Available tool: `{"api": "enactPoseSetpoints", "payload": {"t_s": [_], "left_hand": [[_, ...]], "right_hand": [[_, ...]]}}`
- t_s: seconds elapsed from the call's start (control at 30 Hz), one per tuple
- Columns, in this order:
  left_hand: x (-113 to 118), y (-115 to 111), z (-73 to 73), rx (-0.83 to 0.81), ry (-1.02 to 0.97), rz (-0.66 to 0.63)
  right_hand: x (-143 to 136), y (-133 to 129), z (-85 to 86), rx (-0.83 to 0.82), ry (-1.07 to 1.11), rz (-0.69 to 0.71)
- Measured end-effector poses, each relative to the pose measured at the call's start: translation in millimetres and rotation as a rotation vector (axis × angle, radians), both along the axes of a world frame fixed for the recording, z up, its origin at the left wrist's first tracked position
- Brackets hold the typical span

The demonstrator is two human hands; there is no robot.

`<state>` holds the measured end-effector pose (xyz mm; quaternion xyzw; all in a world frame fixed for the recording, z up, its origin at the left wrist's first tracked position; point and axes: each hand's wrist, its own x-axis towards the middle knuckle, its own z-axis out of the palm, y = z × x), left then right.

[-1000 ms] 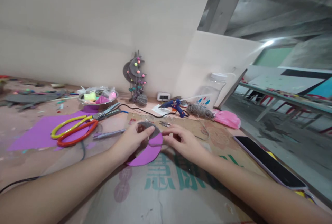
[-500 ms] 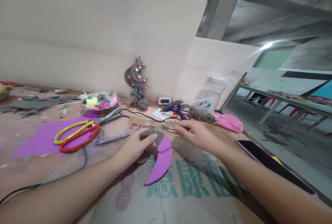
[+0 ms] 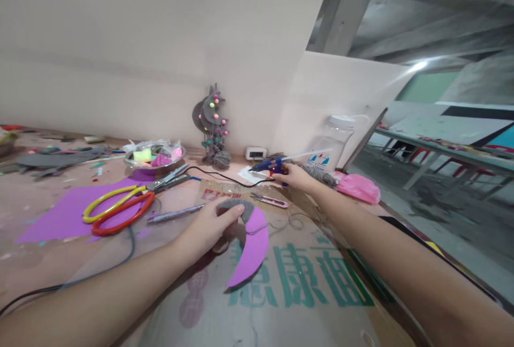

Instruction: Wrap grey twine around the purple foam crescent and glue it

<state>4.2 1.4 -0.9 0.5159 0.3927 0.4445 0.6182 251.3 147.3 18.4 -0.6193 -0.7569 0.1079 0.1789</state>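
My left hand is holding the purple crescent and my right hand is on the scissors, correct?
Not quite: the head view shows the right hand at the blue glue gun. The left hand does hold the purple crescent.

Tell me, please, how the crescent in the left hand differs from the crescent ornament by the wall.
Colour: the crescent is mostly bare purple, with grey yarn at its upper end; the crescent ornament looks grey.
Decoration: the crescent shows no balls, while the crescent ornament carries small coloured ones.
Pose: the left hand holds the crescent over the cardboard; the crescent ornament is upright against the wall.
Both share a curved moon shape.
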Motion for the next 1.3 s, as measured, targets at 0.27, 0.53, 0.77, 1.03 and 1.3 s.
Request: {"api": "enactPoseSetpoints", "payload": {"t_s": [0.27, 0.53, 0.77, 1.03, 1.3], "left_hand": [[-1, 2, -0.2, -0.023, 0.045, -0.029], [-2, 2, -1.3, -0.021, 0.006, -0.036], [-2, 2, -3.8, -0.008, -0.021, -0.028], [-3, 1, -3.2, -0.007, 0.008, 0.006], [-3, 3, -4.0, 0.01, 0.088, 0.056]], "right_hand": [[-8, 12, -16.9, 0.009, 0.066, -0.118], [-1, -24, 14.8, -0.023, 0.238, -0.002], [0, -107, 28.6, 0.081, 0.255, 0.065], [-15, -164, 7.9, -0.179, 0.434, 0.214], [-17, -167, -2.4, -0.128, 0.41, 0.226]]}}
